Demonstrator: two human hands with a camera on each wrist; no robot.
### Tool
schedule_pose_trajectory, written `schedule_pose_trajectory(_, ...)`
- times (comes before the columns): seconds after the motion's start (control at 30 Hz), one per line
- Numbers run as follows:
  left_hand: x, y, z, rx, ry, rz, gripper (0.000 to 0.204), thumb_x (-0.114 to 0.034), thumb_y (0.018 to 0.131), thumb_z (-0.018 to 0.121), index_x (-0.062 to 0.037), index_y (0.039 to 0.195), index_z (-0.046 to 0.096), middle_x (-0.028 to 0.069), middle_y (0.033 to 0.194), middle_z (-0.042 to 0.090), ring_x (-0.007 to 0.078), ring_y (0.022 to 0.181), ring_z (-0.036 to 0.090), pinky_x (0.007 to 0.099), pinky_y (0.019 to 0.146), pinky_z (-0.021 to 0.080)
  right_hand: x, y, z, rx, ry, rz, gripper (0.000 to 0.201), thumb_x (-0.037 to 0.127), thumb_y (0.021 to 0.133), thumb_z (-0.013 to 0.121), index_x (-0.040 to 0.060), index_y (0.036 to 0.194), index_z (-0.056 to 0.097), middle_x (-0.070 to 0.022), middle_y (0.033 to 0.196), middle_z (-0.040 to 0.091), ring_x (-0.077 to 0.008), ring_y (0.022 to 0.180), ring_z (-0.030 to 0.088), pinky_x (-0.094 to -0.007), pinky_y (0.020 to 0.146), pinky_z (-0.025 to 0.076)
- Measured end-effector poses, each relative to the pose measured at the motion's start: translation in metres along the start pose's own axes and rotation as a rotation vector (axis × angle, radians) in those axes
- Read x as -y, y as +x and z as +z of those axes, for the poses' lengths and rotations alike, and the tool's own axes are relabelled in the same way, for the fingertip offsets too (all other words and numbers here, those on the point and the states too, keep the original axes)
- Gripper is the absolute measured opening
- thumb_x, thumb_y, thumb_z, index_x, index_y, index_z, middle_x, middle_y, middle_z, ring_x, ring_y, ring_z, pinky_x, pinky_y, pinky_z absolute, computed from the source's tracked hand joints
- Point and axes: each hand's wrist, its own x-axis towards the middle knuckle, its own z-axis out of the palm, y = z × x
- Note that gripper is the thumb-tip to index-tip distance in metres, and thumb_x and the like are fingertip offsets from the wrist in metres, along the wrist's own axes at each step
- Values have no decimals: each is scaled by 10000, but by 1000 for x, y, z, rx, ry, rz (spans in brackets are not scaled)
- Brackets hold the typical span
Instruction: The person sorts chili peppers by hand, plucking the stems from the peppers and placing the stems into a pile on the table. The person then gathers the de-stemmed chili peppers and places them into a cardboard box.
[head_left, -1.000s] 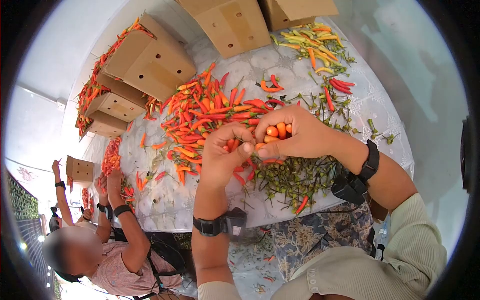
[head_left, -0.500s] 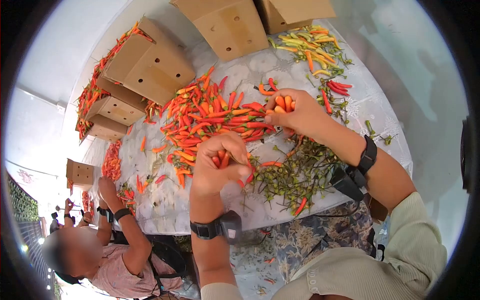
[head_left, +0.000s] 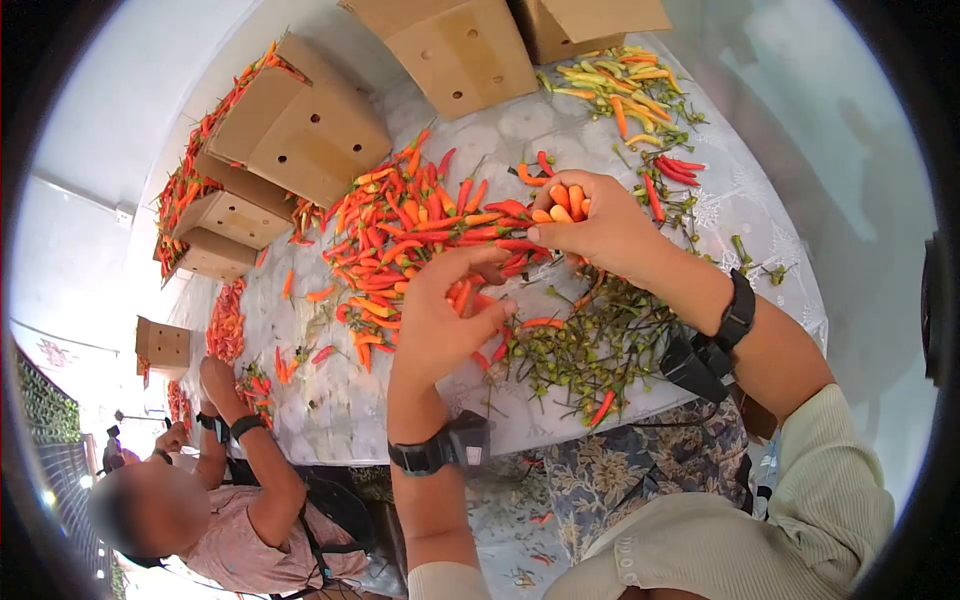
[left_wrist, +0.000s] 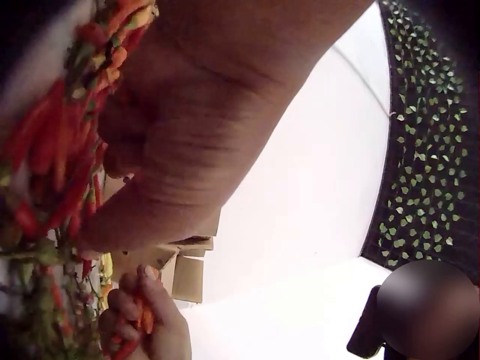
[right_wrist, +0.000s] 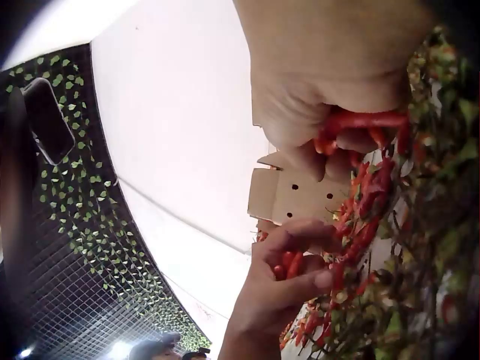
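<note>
My right hand (head_left: 605, 225) is closed around several orange chili peppers (head_left: 562, 203), their rounded ends facing up. Its fingertips are at the right edge of a large pile of red and orange chilies (head_left: 400, 240). In the right wrist view, a red chili (right_wrist: 367, 120) lies along its fingers. My left hand (head_left: 435, 320) is over the near side of the pile, its thumb and forefinger spread apart. Its other fingers are curled around a few red chilies (right_wrist: 289, 264), seen in the right wrist view. Below both hands lies a heap of green stems (head_left: 590, 350).
Cardboard boxes (head_left: 300, 125) heaped with chilies stand at the far left, with another box (head_left: 460, 60) at the back. Yellow chilies (head_left: 630, 90) and loose stems lie at the right. At the left, another person (head_left: 270, 510) works along the same table (head_left: 330, 420).
The two hands, together a second ago, have come apart. My right hand went up and away to the pile with its chilies. My left thumb and forefinger have spread open.
</note>
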Motion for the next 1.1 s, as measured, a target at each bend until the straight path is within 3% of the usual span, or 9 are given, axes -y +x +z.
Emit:
schedule_pose_trajectory(0.07,-3,-2,-1,3,148,59,224,-15,658,693,-5,880,664,88,887,627,197,774,606,314,703,480,0,0,-2,4,18,-15,211,63,757,730,35,874,556,-2,720,551,-63,551,512,-214,457,441)
schedule_pose_trajectory(0.17,6,-2,-11,210,365,56,248,-48,620,689,-21,865,662,98,872,608,246,772,609,328,705,481,-3,3,-2,5,31,-38,215,74,739,733,24,849,555,-20,691,575,-81,519,533,-228,460,448)
schedule_pose_trajectory(0.37,2,-4,-3,183,423,-20,202,-87,653,663,-19,843,649,106,820,604,272,781,605,333,716,479,-2,1,0,6,9,-48,204,66,761,724,26,862,551,-13,703,558,-74,525,520,-223,454,440)
schedule_pose_trajectory(0.47,7,1,-1,74,413,75,184,-62,687,669,-19,864,645,107,837,618,258,786,611,325,721,479,0,0,1,49,38,-5,201,49,785,714,41,885,540,5,727,531,-58,533,490,-209,451,428)
schedule_pose_trajectory(0.57,9,3,-1,-100,348,139,136,-27,779,648,-10,913,629,99,892,653,190,799,621,292,720,480,-1,-1,2,59,82,-4,205,53,787,717,50,877,534,9,708,525,-57,525,486,-210,449,421)
schedule_pose_trajectory(0.67,6,1,1,-163,-181,100,122,-3,854,603,2,975,601,92,933,665,130,830,609,261,732,478,3,-5,3,116,120,-1,220,85,784,733,58,867,532,17,698,522,-56,519,484,-206,449,413)
schedule_pose_trajectory(0.8,2,-2,-1,-153,-513,0,143,-58,895,587,-20,1031,565,91,971,651,24,528,443,149,439,334,5,-6,5,254,115,-44,260,156,771,764,66,854,535,25,698,525,-55,516,492,-199,447,401)
schedule_pose_trajectory(0.87,5,-1,2,-123,-591,-11,136,-56,891,592,-24,1022,569,83,980,646,-2,475,379,137,377,252,6,-7,5,305,90,-17,308,206,740,798,69,841,541,26,691,533,-58,512,507,-197,447,402)
schedule_pose_trajectory(1.1,16,0,13,-104,-513,22,154,-46,868,624,-7,1009,578,60,986,629,12,600,480,144,460,345,11,-12,7,306,-53,-79,316,222,714,808,49,806,559,-7,679,575,-80,558,519,-236,508,426)
